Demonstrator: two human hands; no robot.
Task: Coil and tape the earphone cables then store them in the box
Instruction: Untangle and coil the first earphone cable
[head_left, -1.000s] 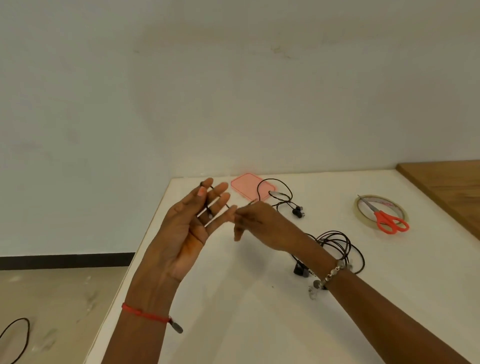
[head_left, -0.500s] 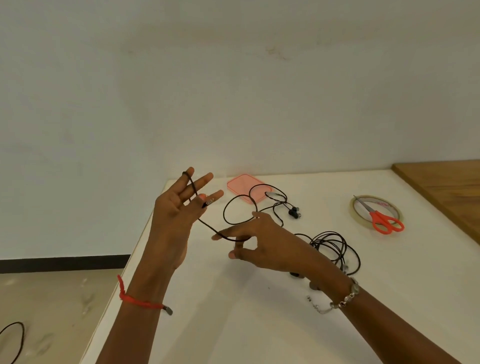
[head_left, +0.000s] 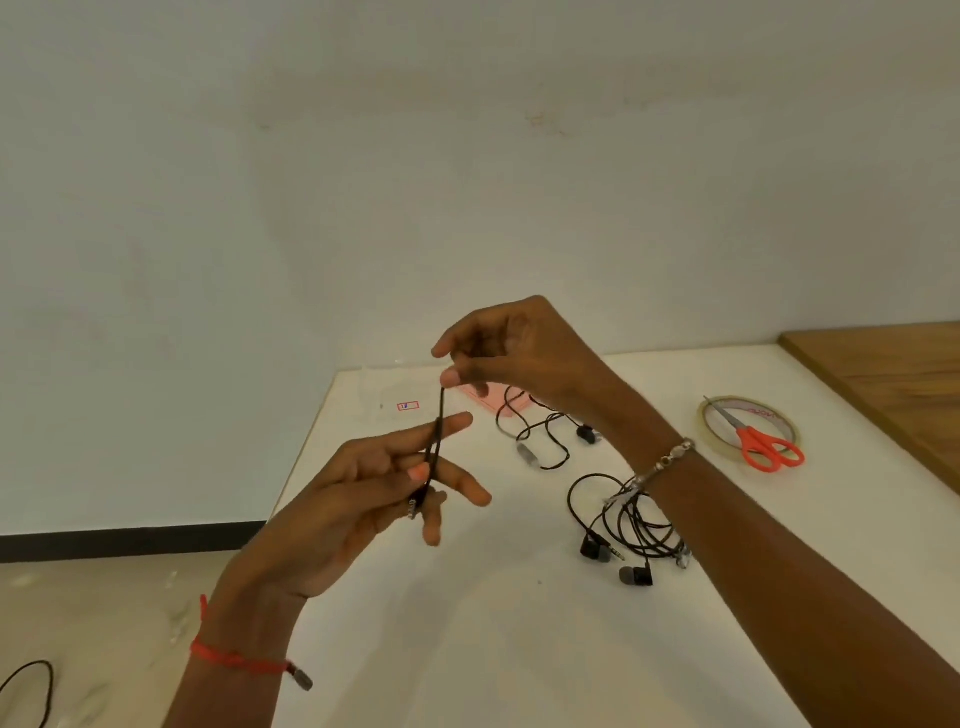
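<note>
My left hand (head_left: 374, 493) is raised above the white table (head_left: 467, 649), fingers spread, with a black earphone cable (head_left: 434, 457) wound round them and the thumb pressing it. My right hand (head_left: 514, 353) is above it and pinches the same cable, pulled taut upward. The cable's loose end trails on the table (head_left: 540, 441) with an earbud (head_left: 587, 434). A second black earphone bundle (head_left: 639, 525) lies coiled on the table under my right forearm. A roll of clear tape (head_left: 727, 415) lies at the right. A clear box (head_left: 395, 395) with a pink lid (head_left: 493, 397) sits at the table's far corner.
Orange-handled scissors (head_left: 763, 447) lie across the tape roll. A wooden surface (head_left: 893, 374) adjoins the table on the right. The table's left edge drops to the floor, where another black cable (head_left: 31, 691) lies.
My right hand has risen from low over the table to above my left hand, pulling the cable taut round the left fingers. My left hand has tilted lower.
</note>
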